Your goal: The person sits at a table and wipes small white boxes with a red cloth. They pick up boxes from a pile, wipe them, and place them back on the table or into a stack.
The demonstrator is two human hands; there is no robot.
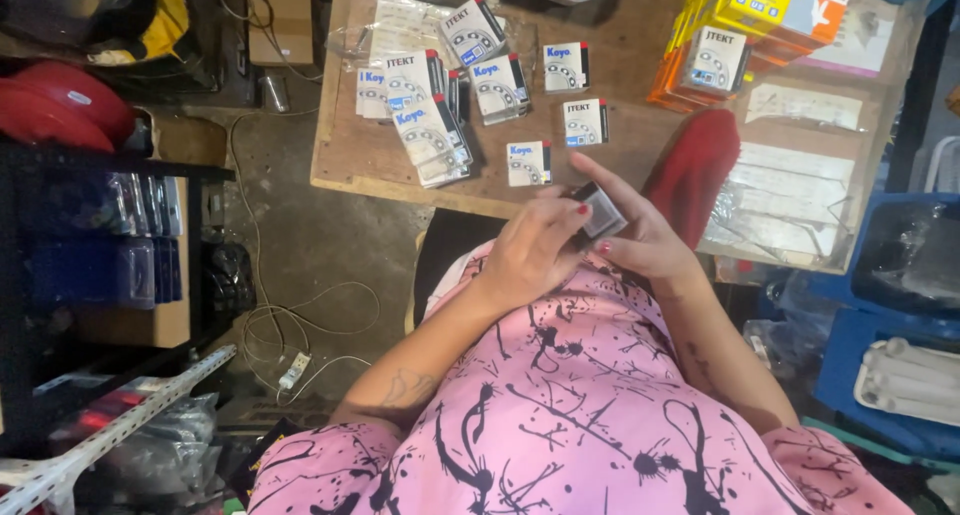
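Head view: left hand (pixel 535 250) and right hand (pixel 640 237) both pinch a small box (pixel 600 211) above the table (pixel 350 160) edge; gripping its edges firmly seems best.

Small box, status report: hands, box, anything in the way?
Left hand and right hand both grip small box. Held above lap, off wooden table. Nothing blocking.

Both hands – left (pixel 535 250), right (pixel 640 240) – grip small box (pixel 600 212) above wooden table (pixel 350 155).
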